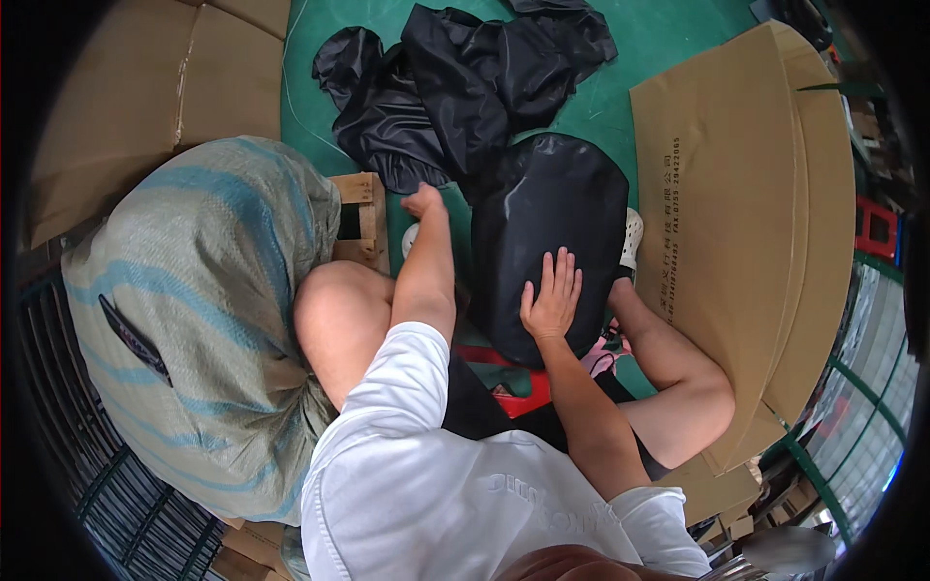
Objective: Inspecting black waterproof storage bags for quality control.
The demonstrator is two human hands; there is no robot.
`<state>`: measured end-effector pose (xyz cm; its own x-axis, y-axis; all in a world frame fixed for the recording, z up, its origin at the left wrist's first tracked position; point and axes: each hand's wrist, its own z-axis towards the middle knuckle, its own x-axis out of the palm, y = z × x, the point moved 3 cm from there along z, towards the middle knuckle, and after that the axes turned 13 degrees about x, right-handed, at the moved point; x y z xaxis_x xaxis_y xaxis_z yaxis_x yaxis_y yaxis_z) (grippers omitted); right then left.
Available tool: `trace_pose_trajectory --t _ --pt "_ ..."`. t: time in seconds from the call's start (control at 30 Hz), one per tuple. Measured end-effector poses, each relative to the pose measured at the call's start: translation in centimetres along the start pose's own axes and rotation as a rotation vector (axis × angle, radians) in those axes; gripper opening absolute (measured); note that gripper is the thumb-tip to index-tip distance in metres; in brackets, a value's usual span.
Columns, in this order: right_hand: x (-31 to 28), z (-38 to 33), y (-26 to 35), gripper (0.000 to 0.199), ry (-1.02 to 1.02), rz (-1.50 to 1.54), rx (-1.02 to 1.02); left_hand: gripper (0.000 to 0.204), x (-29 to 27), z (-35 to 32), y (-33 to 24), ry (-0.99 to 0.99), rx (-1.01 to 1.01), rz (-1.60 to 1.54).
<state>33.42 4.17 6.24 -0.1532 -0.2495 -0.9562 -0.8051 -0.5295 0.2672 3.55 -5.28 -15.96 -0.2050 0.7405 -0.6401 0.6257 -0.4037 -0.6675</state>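
Between my legs stands a bulky black rounded bundle with a smooth, slightly shiny surface, about the shape of a backpack. My right hand rests flat on its near face, fingers stretched out. Beyond it, a heap of crumpled black fabric covers spreads over the green floor. My left hand reaches forward to the near edge of this heap, its fingers closed at the gathered rim of a black fabric cover. The fingertips are partly hidden.
A large woven sack with blue stripes bulges at my left, beside a wooden pallet. Cardboard stands at the far left and in a tall sheet on the right. Under me is a red stool.
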Motion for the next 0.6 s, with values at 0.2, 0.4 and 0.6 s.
trace_pose_trajectory --t 0.2,0.4,0.6 --pt "0.6 0.2 -0.8 0.068 0.031 0.0 0.004 0.068 0.6 3.3 -0.1 -0.051 0.108 0.01" --pt "0.9 0.3 -0.9 0.066 0.044 -0.015 0.019 0.053 2.3 5.0 0.5 -0.016 -0.113 -0.265" --pt "0.8 0.2 -1.4 0.067 0.048 -0.03 0.028 0.03 4.7 3.7 -1.5 0.204 -0.23 -0.563"
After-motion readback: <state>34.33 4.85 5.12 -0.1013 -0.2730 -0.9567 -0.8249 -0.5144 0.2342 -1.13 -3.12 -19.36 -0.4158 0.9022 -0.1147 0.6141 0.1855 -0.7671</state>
